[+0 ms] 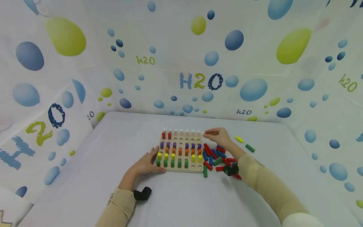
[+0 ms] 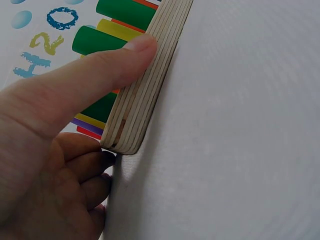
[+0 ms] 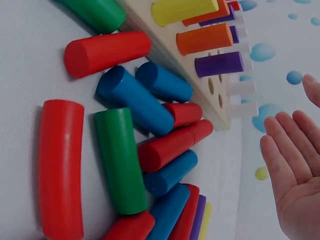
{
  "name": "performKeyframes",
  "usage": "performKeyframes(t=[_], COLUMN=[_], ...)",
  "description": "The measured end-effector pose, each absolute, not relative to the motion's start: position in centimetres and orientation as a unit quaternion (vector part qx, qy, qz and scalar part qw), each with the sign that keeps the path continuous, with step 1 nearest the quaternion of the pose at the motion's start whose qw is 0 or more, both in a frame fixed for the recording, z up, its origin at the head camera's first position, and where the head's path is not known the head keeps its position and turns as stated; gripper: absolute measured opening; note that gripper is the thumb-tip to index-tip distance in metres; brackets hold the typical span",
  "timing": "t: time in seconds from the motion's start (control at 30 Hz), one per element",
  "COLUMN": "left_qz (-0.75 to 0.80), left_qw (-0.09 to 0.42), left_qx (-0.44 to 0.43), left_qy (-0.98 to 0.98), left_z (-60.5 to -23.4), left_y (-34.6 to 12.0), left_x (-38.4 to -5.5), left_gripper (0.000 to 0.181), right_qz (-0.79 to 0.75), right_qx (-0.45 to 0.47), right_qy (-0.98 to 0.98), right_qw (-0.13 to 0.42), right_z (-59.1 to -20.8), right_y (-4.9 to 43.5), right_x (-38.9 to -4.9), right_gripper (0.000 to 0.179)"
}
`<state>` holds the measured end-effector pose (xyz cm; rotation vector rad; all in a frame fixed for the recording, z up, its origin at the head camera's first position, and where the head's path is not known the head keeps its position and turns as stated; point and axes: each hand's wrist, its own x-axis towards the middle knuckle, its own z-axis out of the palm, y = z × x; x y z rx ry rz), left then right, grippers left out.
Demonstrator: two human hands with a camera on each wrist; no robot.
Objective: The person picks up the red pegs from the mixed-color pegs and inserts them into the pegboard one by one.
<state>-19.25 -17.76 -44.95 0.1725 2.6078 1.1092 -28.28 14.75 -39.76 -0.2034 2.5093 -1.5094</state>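
Observation:
A wooden pegboard (image 1: 184, 170) lies on the white table, with rows of upright pegs in white, red, purple, orange, yellow and green. My left hand (image 1: 146, 162) grips its near left corner. In the left wrist view the thumb (image 2: 115, 62) presses the board's front edge and the other fingers bend beside the corner. My right hand (image 1: 219, 137) is raised near the far right corner, beside the last white peg (image 1: 198, 133). Its fingers (image 3: 287, 145) are mostly straight in the right wrist view, and no peg shows in them. Two red pegs (image 1: 166, 136) stand at the left of their row.
Loose red, blue and green pegs lie in a heap right of the board, among them a blue peg (image 3: 135, 100) and a red peg (image 3: 61, 170). A yellow peg (image 1: 239, 139) and a green peg (image 1: 250, 148) lie farther right. Behind hangs a patterned cloth (image 1: 170, 63).

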Motion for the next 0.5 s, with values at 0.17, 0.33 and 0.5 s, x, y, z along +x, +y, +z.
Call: performKeyframes(t=[0.17,0.33,0.5], left_qz=[0.387,0.387,0.385], left_qw=[0.150,0.152,0.152], left_qx=[0.063,0.063,0.060], left_qy=[0.908,0.907,0.908], left_z=[-44.9,-45.0,-45.0], left_y=[-17.9,-17.8,-18.0], left_x=[-19.1,-19.1,-19.2], left_gripper=[0.113,0.113,0.114], right_qz=[-0.502,-0.488,-0.450], right_qx=[-0.054,-0.052,-0.057], right_qy=[0.856,0.863,0.885], right_qw=[0.112,0.117,0.108], right_z=[-40.3,-41.0,-41.6], right_y=[15.0,15.4,15.6], right_x=[-28.3,-28.2,-28.4], right_gripper=[0.039,0.040,0.040])
